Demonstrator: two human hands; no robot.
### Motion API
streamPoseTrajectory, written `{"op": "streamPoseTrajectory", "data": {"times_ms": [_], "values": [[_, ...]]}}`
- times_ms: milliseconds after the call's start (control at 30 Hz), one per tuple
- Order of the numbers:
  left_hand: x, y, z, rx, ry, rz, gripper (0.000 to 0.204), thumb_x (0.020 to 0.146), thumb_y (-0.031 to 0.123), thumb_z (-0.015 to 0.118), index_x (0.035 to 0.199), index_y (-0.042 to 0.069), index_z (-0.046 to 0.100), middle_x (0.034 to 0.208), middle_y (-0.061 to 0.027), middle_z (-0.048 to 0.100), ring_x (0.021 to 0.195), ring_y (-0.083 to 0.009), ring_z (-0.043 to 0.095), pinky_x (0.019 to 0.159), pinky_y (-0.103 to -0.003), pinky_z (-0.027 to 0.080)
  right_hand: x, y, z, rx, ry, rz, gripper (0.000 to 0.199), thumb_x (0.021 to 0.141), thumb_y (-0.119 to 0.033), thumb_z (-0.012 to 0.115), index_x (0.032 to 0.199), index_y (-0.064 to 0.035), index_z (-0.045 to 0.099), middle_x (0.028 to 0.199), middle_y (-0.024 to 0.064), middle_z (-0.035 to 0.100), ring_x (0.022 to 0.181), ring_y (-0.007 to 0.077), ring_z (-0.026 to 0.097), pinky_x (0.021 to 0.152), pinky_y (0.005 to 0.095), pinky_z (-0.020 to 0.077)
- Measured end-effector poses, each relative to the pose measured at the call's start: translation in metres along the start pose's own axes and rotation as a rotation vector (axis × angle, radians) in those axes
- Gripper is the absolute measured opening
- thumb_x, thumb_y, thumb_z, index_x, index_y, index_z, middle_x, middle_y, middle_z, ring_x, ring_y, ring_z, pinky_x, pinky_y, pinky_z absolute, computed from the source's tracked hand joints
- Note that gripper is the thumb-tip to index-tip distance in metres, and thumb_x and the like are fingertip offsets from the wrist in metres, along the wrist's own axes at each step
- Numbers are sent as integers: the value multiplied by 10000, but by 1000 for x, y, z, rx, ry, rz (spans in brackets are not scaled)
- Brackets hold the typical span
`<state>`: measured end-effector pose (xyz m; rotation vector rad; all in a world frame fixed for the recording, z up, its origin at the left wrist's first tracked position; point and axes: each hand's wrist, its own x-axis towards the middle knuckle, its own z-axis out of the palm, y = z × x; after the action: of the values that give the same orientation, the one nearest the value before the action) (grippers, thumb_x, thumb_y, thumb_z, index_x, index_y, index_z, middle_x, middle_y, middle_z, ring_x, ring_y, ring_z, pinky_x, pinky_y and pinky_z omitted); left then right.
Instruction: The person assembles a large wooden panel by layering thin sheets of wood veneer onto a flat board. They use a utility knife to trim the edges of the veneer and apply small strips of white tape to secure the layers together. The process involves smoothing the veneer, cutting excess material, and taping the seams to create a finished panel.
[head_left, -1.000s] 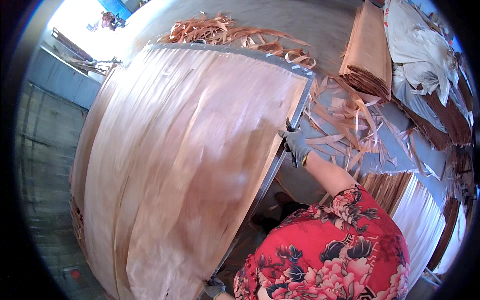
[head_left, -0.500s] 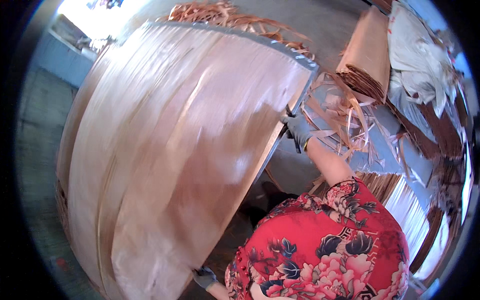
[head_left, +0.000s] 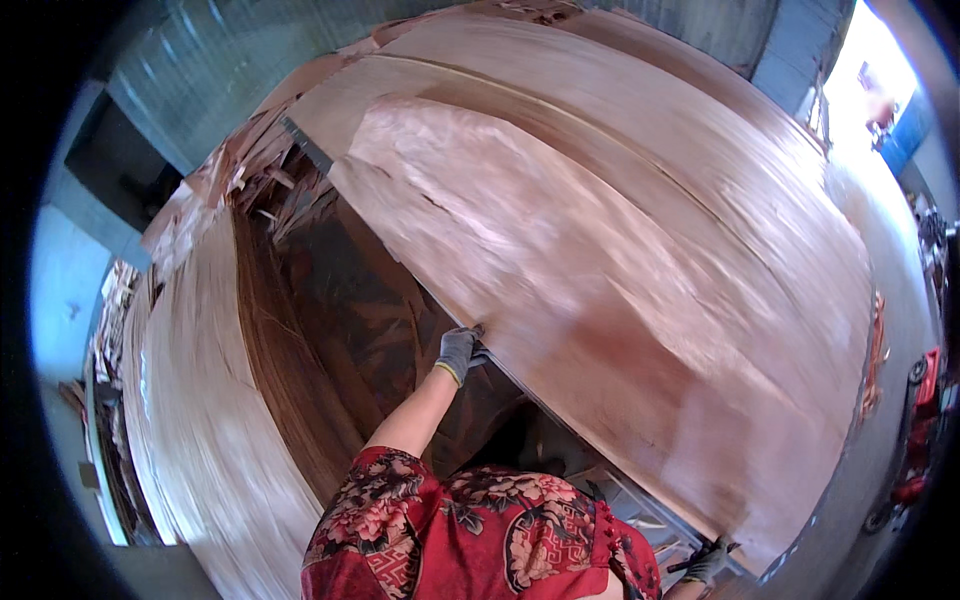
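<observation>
A broad stack of pale brown wood veneer sheets (head_left: 640, 180) spreads in front of me. Its top sheet (head_left: 520, 240) is wrinkled, with a ragged far edge. My left hand (head_left: 460, 352), in a grey glove, has its fingers closed at the near edge of the sheets, about midway along. At the lower right, near the stack's corner, my gloved right hand (head_left: 708, 562) is closed around a slim dark tool (head_left: 682, 566); its exact kind is too small and blurred to tell. A metal strip (head_left: 310, 148) shows at the far left end of the near edge.
Another tall stack of veneer (head_left: 210, 400) stands on the left. Dark floor with veneer scraps (head_left: 350, 310) lies between the stacks. Torn pieces (head_left: 215, 190) pile up at the far left. A red wheeled object (head_left: 918, 430) stands at the far right, near a bright opening (head_left: 880, 70).
My view has swung left, bringing the left stack and back wall into sight. My left hand now shows midway along the near edge, my right hand near the right corner.
</observation>
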<state>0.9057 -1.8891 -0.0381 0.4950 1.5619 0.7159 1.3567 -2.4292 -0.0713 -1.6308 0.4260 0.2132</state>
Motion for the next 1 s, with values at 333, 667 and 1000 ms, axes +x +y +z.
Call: {"op": "streamPoseTrajectory", "data": {"times_ms": [333, 667, 1000], "values": [[1, 5, 3, 126, -14, 88, 179, 793, 219, 626, 743, 68, 544, 596, -61, 558, 459, -205, 586, 398, -331, 486, -75, -60, 28, -263, -203, 254, 483, 799, -259, 561, 1201, -23, 434, 1033, 99, 517, 807, 248, 530, 679, 322, 434], [-10, 22, 8, 152, 27, -72, 181, 806, 214, 599, 791, 41, 549, 614, -104, 603, 497, -223, 610, 429, -335, 495, -11, -11, 2, -40, -29, 72, 193, 796, -258, 629, 803, -92, 529, 537, -5, 432, 392, 94, 345, 358, 217, 241], [-24, 48, -1, 716, -76, -96, 433, 797, 422, 566, 926, 9, 573, 667, -155, 631, 490, -259, 609, 429, -340, 485, -83, -51, 24, -418, 58, -186, 369, 876, -297, 541, 1140, -40, 531, 836, 81, 586, 528, 96, 461, 438, 218, 355]]}}
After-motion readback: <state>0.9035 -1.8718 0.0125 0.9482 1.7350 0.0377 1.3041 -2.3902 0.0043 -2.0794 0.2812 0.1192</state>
